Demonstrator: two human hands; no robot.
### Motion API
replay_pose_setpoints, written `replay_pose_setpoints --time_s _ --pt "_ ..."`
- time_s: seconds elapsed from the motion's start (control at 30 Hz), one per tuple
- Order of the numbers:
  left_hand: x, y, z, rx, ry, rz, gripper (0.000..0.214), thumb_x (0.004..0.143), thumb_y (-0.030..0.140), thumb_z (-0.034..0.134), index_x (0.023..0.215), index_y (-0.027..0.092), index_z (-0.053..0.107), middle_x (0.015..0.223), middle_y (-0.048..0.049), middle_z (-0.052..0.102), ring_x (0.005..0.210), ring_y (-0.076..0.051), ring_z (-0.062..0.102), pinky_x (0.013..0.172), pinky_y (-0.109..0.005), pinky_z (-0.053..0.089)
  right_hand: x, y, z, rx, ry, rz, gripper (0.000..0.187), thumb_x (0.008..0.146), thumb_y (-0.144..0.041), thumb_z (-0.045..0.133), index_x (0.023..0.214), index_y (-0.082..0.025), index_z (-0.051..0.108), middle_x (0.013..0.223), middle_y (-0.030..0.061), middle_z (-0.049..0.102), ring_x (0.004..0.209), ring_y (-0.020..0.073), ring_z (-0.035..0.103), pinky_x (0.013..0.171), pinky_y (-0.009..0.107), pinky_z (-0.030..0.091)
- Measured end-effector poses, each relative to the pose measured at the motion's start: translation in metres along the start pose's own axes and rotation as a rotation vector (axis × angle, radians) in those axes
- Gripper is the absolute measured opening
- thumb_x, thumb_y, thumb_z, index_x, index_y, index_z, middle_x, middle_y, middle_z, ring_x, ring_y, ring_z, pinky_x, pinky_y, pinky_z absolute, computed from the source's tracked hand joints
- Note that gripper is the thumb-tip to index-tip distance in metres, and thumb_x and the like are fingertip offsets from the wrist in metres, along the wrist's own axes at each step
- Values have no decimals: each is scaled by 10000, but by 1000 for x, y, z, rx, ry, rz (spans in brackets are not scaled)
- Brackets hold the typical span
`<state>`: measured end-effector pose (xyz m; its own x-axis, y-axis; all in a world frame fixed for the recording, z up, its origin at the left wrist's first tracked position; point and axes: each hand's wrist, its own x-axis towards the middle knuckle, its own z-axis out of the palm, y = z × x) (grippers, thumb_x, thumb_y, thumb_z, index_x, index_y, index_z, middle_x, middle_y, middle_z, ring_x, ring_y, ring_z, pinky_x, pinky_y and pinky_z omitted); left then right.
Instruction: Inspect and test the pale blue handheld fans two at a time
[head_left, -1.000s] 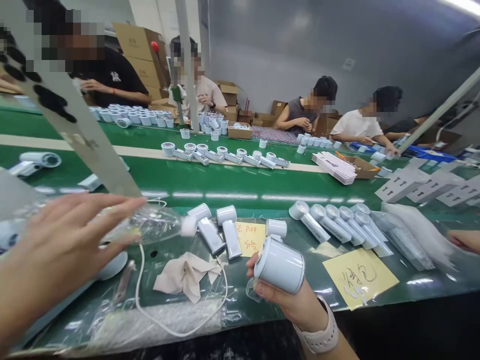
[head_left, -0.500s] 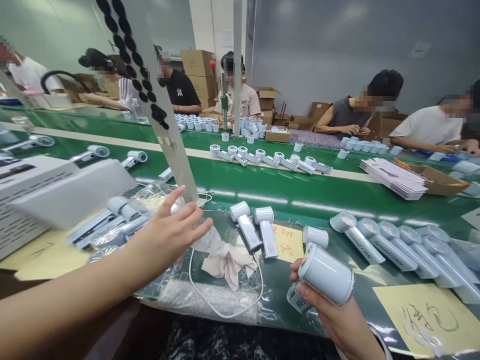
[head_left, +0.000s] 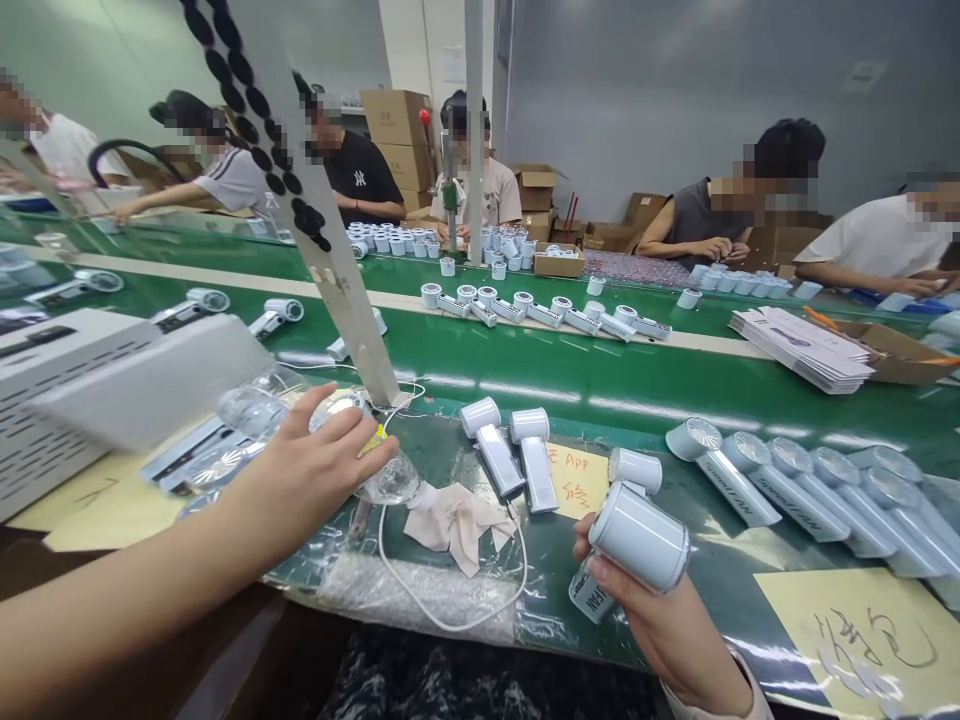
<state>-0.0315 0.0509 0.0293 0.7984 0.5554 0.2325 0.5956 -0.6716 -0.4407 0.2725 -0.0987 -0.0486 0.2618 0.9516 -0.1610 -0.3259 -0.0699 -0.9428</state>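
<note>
My right hand grips a pale blue handheld fan, its round head turned up to the right and part of its lettered handle showing below my fingers. On the left, my left hand has its fingers curved over a clear plastic bottle with a yellow label, lying on the bench; my palm hides much of it. A crumpled pale cloth lies beside the bottle. Two fans rest near the middle, one with a white cable at its end. Another fan head sits behind the held fan.
Several fans line the right side near a yellow handwritten sheet. A slanted post rises from the bench. White boxes stand left. Beyond, a green conveyor carries more fans, with several people working across it.
My left hand has come down and its fingers have closed over the bottle. My right hand, still holding the fan, has shifted slightly left. A person at the far left has stretched an arm out.
</note>
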Motion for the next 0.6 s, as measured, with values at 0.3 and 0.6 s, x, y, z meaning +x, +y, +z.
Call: replay_pose_setpoints --time_s 0.3,0.6 --pt "9 -51 8 -435 85 -533 550 768 444 613 1284 259 567 1207 -113 654 1172 -416 570 1018 -642 406 -1 3 -12 2 68 -4 383 657 -367 887 979 -230 731 878 66 752 851 267 687 774 395 548" --pt "41 -20 59 -1136 213 -907 617 793 441 640 1294 186 383 1388 -168 591 1292 -327 558 1086 -502 462 -5 1 -1 41 45 21 410 627 -382 909 967 -228 739 917 73 747 870 263 693 795 392 557"
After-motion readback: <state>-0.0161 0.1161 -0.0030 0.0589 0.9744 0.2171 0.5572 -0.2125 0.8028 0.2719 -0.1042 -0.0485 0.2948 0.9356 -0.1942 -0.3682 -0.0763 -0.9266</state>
